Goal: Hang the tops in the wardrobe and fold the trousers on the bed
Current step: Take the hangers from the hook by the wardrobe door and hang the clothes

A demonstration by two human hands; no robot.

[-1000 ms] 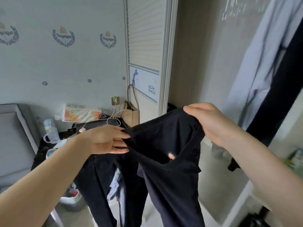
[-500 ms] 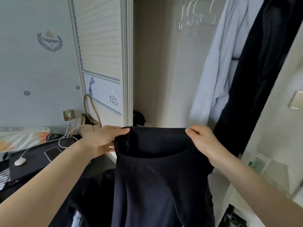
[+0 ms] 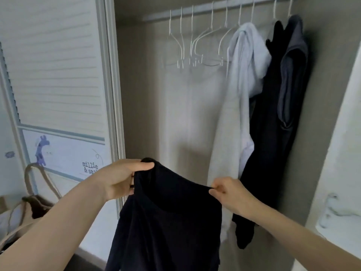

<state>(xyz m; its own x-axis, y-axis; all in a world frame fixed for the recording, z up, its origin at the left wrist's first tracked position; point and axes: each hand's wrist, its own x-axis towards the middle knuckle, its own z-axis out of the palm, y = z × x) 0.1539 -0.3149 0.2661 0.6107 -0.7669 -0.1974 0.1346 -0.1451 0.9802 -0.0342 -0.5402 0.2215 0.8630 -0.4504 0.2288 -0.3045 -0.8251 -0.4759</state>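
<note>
A dark navy top (image 3: 170, 222) hangs from both my hands in front of the open wardrobe. My left hand (image 3: 119, 178) grips one side of its upper edge, and my right hand (image 3: 230, 194) pinches the other side. The cloth drops below the frame. Above, a rail (image 3: 214, 8) carries several empty white hangers (image 3: 195, 45). To their right hang a pale grey top (image 3: 240, 90), a black garment (image 3: 265, 133) and a dark grey one (image 3: 293, 75).
The wardrobe's slatted white sliding door (image 3: 58, 75) stands at the left. A beige tote bag (image 3: 29, 202) sits at the lower left. A white shelf side panel (image 3: 340, 153) borders the hanging space on the right.
My view has swung right and up, from the wall and desk to the wardrobe rail. Both hands kept hold of the dark top and carried it closer to the wardrobe.
</note>
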